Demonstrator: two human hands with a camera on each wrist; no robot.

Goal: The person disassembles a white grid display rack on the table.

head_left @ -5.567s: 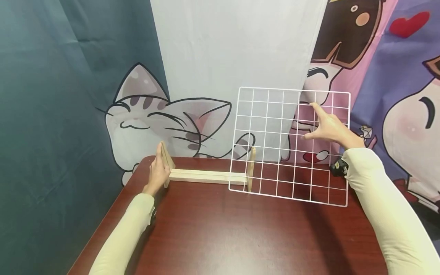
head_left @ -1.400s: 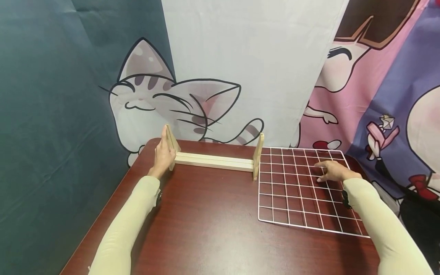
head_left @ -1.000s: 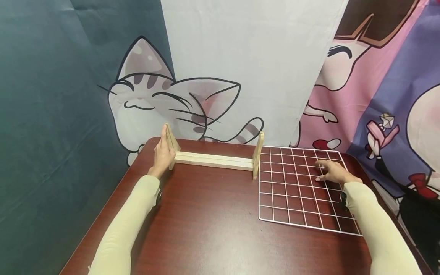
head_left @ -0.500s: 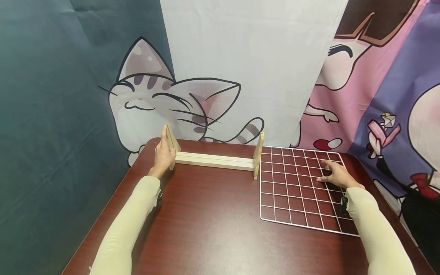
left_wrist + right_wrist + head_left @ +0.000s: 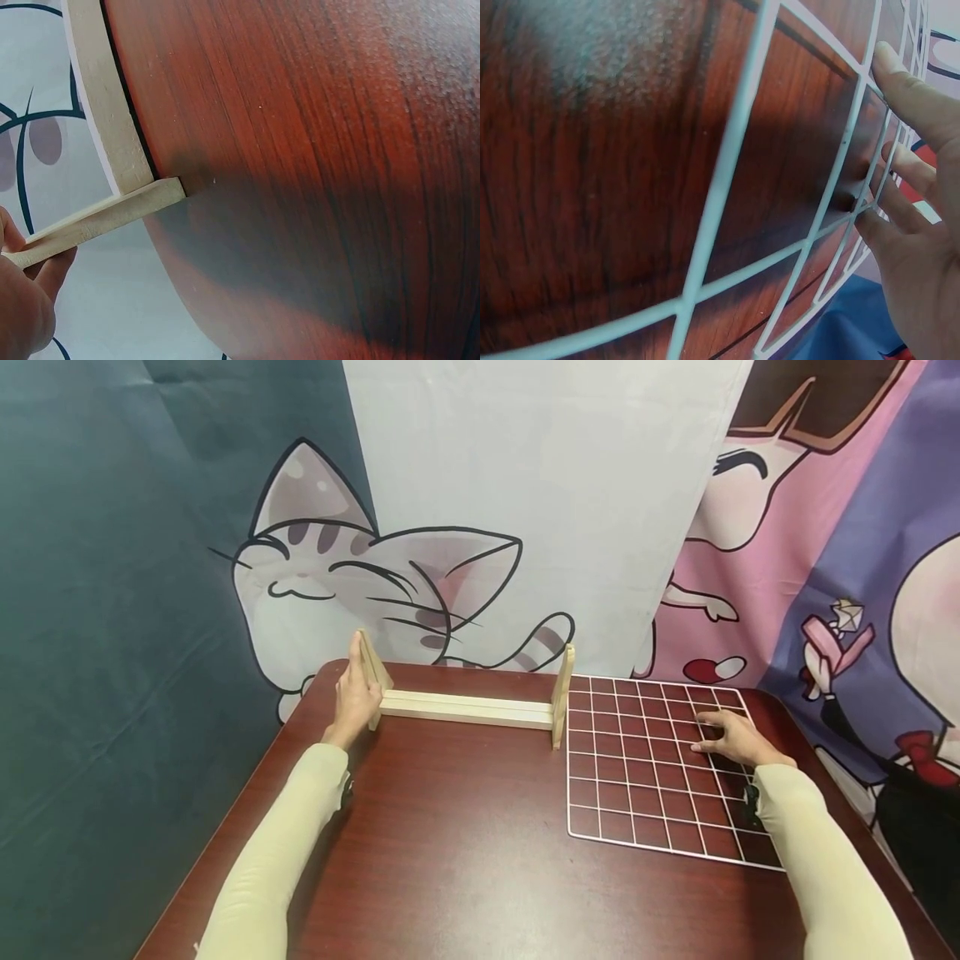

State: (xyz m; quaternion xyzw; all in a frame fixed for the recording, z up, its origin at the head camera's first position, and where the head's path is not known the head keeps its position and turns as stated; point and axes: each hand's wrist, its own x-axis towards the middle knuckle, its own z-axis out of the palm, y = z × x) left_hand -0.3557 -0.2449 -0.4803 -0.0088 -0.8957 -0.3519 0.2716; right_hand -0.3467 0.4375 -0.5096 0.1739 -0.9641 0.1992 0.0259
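Note:
My left hand [image 5: 354, 700] grips the left end board [image 5: 376, 665] of a pale wooden rack, whose two low rails [image 5: 467, 709] run across to an upright right end board [image 5: 562, 695]. In the left wrist view, thumb and fingers [image 5: 30, 307] pinch that end board [image 5: 112, 223] near its upper end. To the right, a white wire grid panel [image 5: 671, 852] lies flat beside the rack. My right hand [image 5: 731, 739] is over its far right part with fingers spread. The right wrist view shows those fingertips [image 5: 889, 60] at the wires [image 5: 726, 161].
Beneath everything is a dark red-brown wooden table [image 5: 465, 860] with rounded far corners. Behind it hangs a printed curtain [image 5: 540, 485] with a cartoon cat and other figures, close to the far edge. The grid's right side reaches near the table's right edge.
Several seconds ago the grid was raised upright by the right hand; it has come down flat on the right. Lately the right hand has shifted only slightly. The left hand keeps its grip.

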